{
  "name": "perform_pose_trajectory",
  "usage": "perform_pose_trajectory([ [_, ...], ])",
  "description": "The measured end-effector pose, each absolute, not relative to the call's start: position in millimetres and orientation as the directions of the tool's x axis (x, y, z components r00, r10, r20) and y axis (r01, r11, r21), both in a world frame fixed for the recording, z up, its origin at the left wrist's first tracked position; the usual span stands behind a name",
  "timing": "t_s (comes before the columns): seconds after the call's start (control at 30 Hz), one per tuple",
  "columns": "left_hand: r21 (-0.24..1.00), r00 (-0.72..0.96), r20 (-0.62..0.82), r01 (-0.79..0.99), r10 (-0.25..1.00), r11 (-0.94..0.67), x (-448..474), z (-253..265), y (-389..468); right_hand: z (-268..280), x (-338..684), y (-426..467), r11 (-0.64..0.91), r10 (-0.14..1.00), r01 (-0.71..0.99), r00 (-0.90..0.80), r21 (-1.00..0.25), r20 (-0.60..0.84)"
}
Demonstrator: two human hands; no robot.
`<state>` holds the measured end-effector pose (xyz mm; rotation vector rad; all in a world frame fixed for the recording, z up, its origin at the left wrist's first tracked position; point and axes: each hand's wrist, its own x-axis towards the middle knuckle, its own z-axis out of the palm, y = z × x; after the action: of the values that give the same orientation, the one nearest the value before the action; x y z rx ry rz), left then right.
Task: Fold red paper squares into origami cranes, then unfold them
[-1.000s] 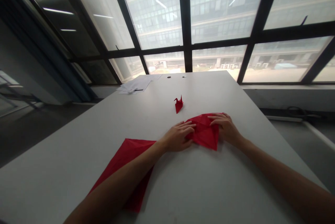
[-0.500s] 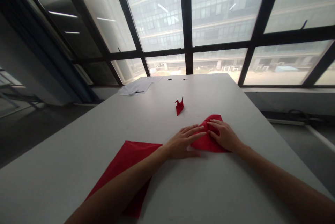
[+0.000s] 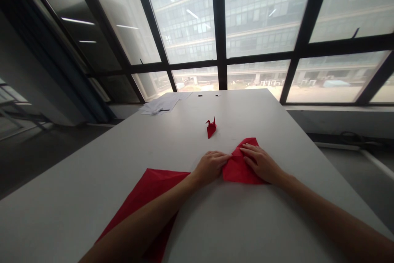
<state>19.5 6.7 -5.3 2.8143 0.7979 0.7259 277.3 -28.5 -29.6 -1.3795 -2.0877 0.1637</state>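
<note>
A partly folded sheet of red paper (image 3: 241, 172) lies on the white table in front of me. At its left edge, my left hand (image 3: 213, 165) has its fingers closed together, pinching the paper, with the thumb mostly hidden. My right hand (image 3: 261, 162) rests flat on the paper's right side, fingers stretched out over it. Farther back stands a small red origami crane (image 3: 211, 127), apart from both hands. Under my left forearm a larger red sheet (image 3: 147, 191) is partly covered.
The white table (image 3: 261, 222) reaches to the window wall. Loose white papers (image 3: 163, 102) with a dark pen-like item lie at its far left corner. A dark round spot (image 3: 200, 95) shows near the far edge. A dark curtain (image 3: 52, 45) hangs at left.
My left hand has drawn back slightly to the left, its spread fingers closing on the paper's left edge. The right hand stays on the paper, nearly still.
</note>
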Motion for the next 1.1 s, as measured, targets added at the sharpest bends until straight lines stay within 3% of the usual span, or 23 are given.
perform_pose_trajectory([
  [0.23,0.109,0.690,0.623,0.389,0.368,-0.915,8.6,5.0,8.0,-22.7,271.6,-32.9,0.481,0.862,0.775,-0.332,-0.410,0.383],
  [0.4,0.001,0.775,0.609,0.212,0.168,-0.977,2.9,13.3,8.0,-24.7,270.7,-33.8,0.459,0.882,0.809,-0.367,-0.367,0.294],
  [0.47,0.052,0.762,0.609,0.241,0.222,-0.969,4.2,10.7,8.9,-24.5,271.3,-33.6,0.451,0.888,0.812,-0.367,-0.371,0.276],
  [0.53,0.185,0.694,0.605,0.354,0.390,-0.917,6.5,4.0,11.3,-23.7,271.7,-33.4,0.451,0.890,0.809,-0.375,-0.376,0.260],
  [0.6,0.337,0.627,0.543,0.446,0.558,-0.829,8.4,-4.6,14.8,-22.8,271.9,-33.5,0.449,0.892,0.812,-0.380,-0.373,0.245],
  [0.7,0.453,0.605,0.439,0.489,0.664,-0.745,9.5,-14.1,19.2,-21.9,271.8,-34.3,0.443,0.895,0.820,-0.380,-0.363,0.234],
  [0.8,0.463,0.602,0.444,0.480,0.664,-0.745,9.1,-14.6,20.2,-21.0,271.8,-35.2,0.450,0.892,0.814,-0.388,-0.367,0.233],
  [0.93,0.423,0.500,0.600,0.465,0.625,-0.778,7.0,-6.0,18.6,-18.0,271.1,-37.0,0.469,0.883,0.794,-0.408,-0.386,0.234],
  [1.1,0.280,0.461,0.760,0.404,0.458,-0.871,2.3,2.5,17.5,-12.3,268.8,-40.5,0.512,0.859,0.772,-0.462,-0.375,0.222],
])
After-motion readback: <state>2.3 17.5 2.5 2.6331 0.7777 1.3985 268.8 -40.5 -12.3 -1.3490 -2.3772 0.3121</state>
